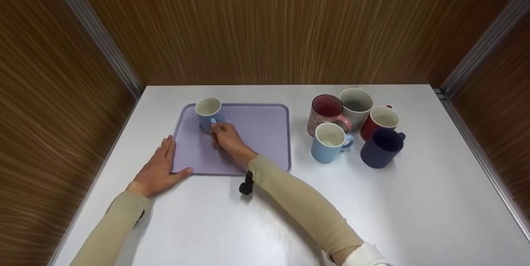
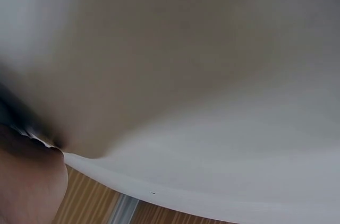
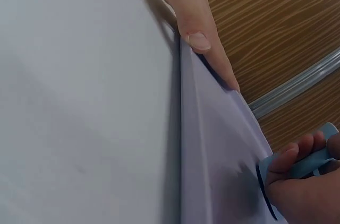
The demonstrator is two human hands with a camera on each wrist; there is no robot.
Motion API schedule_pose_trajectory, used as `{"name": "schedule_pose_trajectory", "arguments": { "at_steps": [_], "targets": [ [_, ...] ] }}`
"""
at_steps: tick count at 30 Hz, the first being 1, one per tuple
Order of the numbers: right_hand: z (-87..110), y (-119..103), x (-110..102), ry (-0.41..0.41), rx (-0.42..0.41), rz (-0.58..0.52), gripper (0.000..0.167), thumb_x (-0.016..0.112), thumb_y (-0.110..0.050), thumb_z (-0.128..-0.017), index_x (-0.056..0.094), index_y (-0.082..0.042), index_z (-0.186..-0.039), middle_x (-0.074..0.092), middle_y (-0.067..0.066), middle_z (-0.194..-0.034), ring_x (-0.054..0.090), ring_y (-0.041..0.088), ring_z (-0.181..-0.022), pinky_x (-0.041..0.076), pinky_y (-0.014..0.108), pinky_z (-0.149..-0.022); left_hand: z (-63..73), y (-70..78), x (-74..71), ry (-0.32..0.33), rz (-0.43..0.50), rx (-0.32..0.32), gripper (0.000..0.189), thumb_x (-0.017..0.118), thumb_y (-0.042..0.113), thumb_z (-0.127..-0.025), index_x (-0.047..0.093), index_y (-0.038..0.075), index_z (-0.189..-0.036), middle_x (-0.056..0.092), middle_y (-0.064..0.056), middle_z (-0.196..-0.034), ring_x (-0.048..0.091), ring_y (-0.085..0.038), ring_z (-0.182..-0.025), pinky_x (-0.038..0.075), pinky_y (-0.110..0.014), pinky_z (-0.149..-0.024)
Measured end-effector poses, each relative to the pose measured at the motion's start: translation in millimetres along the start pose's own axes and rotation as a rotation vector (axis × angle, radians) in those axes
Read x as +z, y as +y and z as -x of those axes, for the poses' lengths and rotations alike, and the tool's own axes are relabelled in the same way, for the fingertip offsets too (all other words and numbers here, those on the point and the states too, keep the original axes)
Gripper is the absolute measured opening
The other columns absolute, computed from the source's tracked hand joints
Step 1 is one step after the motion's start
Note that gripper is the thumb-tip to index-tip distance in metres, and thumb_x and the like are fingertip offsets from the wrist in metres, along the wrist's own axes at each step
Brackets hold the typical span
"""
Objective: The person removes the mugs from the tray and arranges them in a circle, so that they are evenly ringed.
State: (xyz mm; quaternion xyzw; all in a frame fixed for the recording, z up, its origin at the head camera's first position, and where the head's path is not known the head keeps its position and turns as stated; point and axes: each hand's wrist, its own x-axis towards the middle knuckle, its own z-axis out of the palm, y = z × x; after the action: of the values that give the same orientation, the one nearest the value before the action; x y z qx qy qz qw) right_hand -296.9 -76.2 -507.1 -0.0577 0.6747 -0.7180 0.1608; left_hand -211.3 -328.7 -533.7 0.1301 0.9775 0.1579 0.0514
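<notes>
A light blue mug (image 1: pixel 209 113) with a white inside stands upright at the far left corner of the lilac tray (image 1: pixel 261 141). By its handle, the right hand (image 1: pixel 230 138) grips this mug; the right wrist view shows the fingers curled round the blue handle (image 3: pixel 313 163). The left hand (image 1: pixel 159 170) lies with straight fingers along the tray's near left corner, its thumb at the front rim. In the left wrist view, only part of that hand (image 2: pixel 32 187) shows at the lower left edge.
Right of the tray stand a pink mug (image 1: pixel 316 121), a grey-white mug (image 1: pixel 357 106), a red mug (image 1: pixel 368 127), another light blue mug (image 1: pixel 325 150) and a dark blue mug (image 1: pixel 379 152). Wood-grain walls (image 1: pixel 265 25) border the white table (image 1: pixel 198 224).
</notes>
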Motion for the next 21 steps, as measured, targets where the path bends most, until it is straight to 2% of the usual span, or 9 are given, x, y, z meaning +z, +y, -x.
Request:
{"name": "schedule_pose_trajectory", "arguments": {
  "at_steps": [4,9,14,21],
  "targets": [
    [2.6,-2,-7,-0.001,-0.007,0.015,0.041,0.051,-0.023,-0.115,0.062,0.013,-0.100,0.056,0.002,-0.077,0.051,0.015,-0.068,0.043,0.029,-0.063,0.0,-0.5,1.1,-0.004,0.002,-0.003,0.120,0.053,0.077,-0.098,0.005,-0.008,-0.168,-0.001,-0.025,-0.178,0.001,-0.045,-0.166,0.013,-0.062,-0.133],
    [13.0,-7,-18,-0.044,-0.054,0.034,0.044,0.051,-0.023,-0.115,0.059,0.018,-0.101,0.056,0.006,-0.078,0.050,0.016,-0.068,0.041,0.027,-0.061,0.7,0.9,2.2,0.003,0.010,0.002,0.119,0.055,0.076,-0.098,0.006,-0.008,-0.168,0.001,-0.026,-0.178,0.002,-0.046,-0.165,0.014,-0.063,-0.133],
    [28.6,-18,-31,-0.093,-0.112,0.071,0.039,0.052,-0.022,-0.114,0.061,0.011,-0.094,0.055,0.004,-0.077,0.050,0.013,-0.067,0.041,0.025,-0.060,1.6,3.2,1.3,0.009,0.020,0.010,0.117,0.057,0.072,-0.099,0.007,-0.009,-0.168,0.001,-0.026,-0.178,0.002,-0.046,-0.165,0.013,-0.063,-0.133],
    [51.2,-33,-50,-0.132,-0.157,0.083,0.042,0.052,-0.022,-0.114,0.059,0.015,-0.098,0.055,0.007,-0.079,0.049,0.015,-0.070,0.041,0.031,-0.064,3.1,1.0,-1.8,-0.004,0.015,0.001,0.118,0.055,0.074,-0.099,0.005,-0.008,-0.168,-0.001,-0.025,-0.179,0.000,-0.046,-0.166,0.011,-0.063,-0.133]
  ]
}}
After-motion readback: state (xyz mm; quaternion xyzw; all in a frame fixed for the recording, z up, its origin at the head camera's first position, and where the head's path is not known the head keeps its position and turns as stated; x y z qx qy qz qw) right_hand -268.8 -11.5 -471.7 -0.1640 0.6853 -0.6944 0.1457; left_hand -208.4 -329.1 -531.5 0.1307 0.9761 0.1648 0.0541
